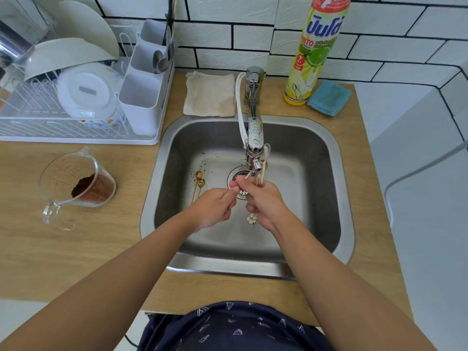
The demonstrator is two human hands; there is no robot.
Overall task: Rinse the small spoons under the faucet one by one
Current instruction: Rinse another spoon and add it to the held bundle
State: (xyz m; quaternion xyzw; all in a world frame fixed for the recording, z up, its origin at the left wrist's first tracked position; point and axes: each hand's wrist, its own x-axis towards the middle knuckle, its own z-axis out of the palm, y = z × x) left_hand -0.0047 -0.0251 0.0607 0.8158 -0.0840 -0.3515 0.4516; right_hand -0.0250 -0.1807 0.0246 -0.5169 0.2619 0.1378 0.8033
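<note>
Both hands meet over the drain of the steel sink (336,158), just below the faucet (254,138) spout. My right hand (263,201) is closed around thin gold spoons (262,171); their stems stick up by the spout and a white flower-shaped end (252,218) hangs under the palm. My left hand (215,207) pinches the tip of one of these spoons with thumb and fingers. Two more small gold spoons (199,179) lie on the sink floor to the left, with dark specks around them. Whether water is running cannot be made out.
A glass measuring jug with brown coffee grounds (83,184) stands on the wooden counter at left. Behind it sits a white dish rack (76,102) with bowls and a cutlery holder. A beige cloth (210,93), a dish-soap bottle (316,51) and a blue sponge (329,97) line the back edge.
</note>
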